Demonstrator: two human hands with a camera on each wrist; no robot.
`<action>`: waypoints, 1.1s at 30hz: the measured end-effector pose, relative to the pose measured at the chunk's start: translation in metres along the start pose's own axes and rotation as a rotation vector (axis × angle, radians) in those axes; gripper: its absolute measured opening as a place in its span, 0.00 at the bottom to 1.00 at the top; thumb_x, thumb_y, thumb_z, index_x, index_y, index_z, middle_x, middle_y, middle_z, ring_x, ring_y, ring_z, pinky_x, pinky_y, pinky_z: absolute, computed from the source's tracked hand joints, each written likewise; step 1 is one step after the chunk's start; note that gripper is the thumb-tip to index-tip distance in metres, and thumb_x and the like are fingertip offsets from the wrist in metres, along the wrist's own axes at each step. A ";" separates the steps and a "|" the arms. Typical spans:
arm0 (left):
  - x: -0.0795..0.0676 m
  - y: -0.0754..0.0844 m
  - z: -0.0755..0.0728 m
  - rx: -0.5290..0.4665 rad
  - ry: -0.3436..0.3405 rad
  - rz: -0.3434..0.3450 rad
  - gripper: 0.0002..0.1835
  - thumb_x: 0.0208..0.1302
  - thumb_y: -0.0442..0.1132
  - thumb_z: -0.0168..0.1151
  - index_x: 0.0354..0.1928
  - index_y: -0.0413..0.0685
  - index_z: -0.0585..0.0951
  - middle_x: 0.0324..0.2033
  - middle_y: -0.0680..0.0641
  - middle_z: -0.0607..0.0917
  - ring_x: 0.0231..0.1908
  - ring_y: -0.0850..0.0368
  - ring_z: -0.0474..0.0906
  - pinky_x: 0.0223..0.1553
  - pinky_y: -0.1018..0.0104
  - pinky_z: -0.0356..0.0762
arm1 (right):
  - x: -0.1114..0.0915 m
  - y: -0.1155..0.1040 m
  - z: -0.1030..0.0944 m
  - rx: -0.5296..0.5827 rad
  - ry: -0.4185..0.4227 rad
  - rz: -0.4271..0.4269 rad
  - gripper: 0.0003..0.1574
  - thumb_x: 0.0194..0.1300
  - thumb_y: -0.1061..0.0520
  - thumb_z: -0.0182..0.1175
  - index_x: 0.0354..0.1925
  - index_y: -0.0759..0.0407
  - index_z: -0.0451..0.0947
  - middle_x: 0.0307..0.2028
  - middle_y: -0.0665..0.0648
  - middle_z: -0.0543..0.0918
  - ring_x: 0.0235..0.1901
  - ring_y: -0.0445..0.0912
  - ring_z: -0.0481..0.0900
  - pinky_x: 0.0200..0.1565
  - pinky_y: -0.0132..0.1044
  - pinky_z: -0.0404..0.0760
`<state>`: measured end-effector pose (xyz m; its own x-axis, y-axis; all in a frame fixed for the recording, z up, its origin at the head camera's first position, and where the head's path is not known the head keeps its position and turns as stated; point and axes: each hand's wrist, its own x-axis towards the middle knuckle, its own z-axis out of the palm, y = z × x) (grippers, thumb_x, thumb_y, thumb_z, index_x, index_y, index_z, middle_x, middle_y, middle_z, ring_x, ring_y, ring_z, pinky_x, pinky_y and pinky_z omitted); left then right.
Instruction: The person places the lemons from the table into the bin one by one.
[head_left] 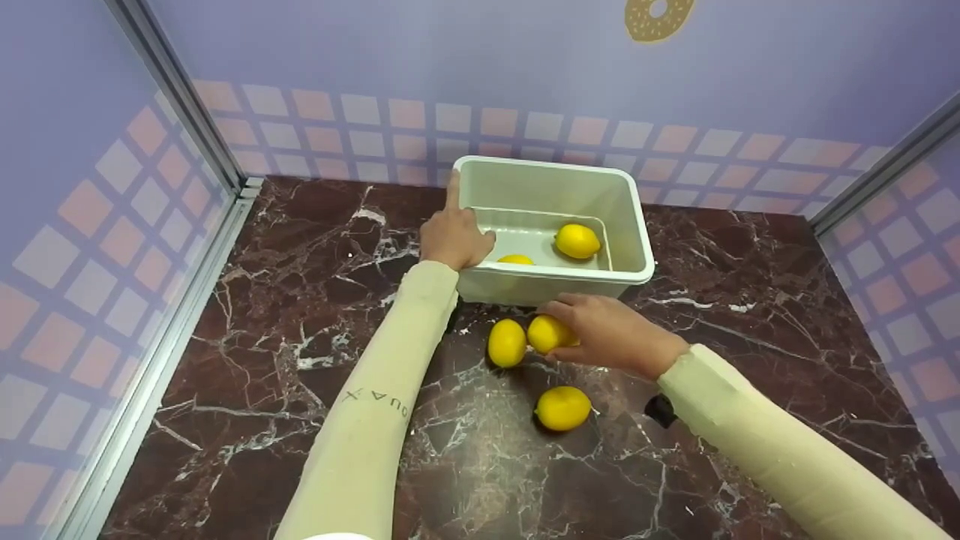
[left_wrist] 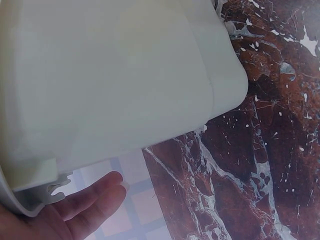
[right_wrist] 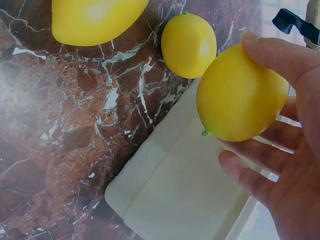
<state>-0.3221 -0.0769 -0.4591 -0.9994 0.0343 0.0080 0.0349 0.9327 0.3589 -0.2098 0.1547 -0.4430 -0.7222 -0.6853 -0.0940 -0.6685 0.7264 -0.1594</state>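
A pale grey-white plastic bin [head_left: 551,292] stands against the back wall. My left hand [head_left: 454,238] holds its left rim, thumb over the inner side and index finger pointing along the edge; in the left wrist view, fingers [left_wrist: 97,202] show outside the wall. In front of the bin, my right hand [head_left: 611,334] grips a lemon [right_wrist: 242,95] between thumb and fingers. Just left of it lies another lemon [head_left: 507,343], and nearer the front a further lemon [head_left: 564,409]. Inside the bin are a lemon [head_left: 577,241] at the right and a lemon [head_left: 516,259] partly hidden by the front wall.
The dark red marbled tabletop [head_left: 300,420] carries everything. A purple wall with checks [head_left: 360,120] stands close behind the bin. A metal frame rail [head_left: 161,382] runs along the left side, and another metal post [head_left: 885,165] stands at the right.
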 end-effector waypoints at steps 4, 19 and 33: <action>0.000 0.000 -0.001 0.000 -0.002 0.001 0.27 0.60 0.55 0.55 0.53 0.43 0.83 0.78 0.52 0.38 0.28 0.49 0.78 0.31 0.51 0.78 | -0.001 -0.001 -0.003 0.000 0.000 0.001 0.34 0.55 0.42 0.69 0.57 0.52 0.75 0.45 0.52 0.81 0.39 0.47 0.80 0.46 0.45 0.81; 0.000 0.000 0.000 0.010 -0.006 -0.004 0.28 0.61 0.56 0.55 0.54 0.44 0.82 0.78 0.53 0.37 0.32 0.47 0.79 0.34 0.50 0.79 | -0.003 -0.003 -0.010 -0.013 0.003 -0.002 0.30 0.55 0.40 0.69 0.52 0.51 0.76 0.44 0.52 0.81 0.38 0.47 0.79 0.45 0.45 0.80; 0.001 0.000 -0.001 0.006 -0.011 -0.002 0.29 0.60 0.56 0.56 0.57 0.44 0.81 0.78 0.53 0.37 0.33 0.47 0.79 0.35 0.49 0.80 | -0.004 -0.005 -0.016 -0.017 -0.001 0.004 0.29 0.57 0.40 0.67 0.53 0.49 0.75 0.46 0.51 0.80 0.40 0.47 0.79 0.48 0.45 0.79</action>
<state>-0.3229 -0.0774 -0.4586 -0.9994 0.0359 -0.0028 0.0326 0.9350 0.3533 -0.2060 0.1543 -0.4263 -0.7249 -0.6821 -0.0958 -0.6682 0.7302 -0.1424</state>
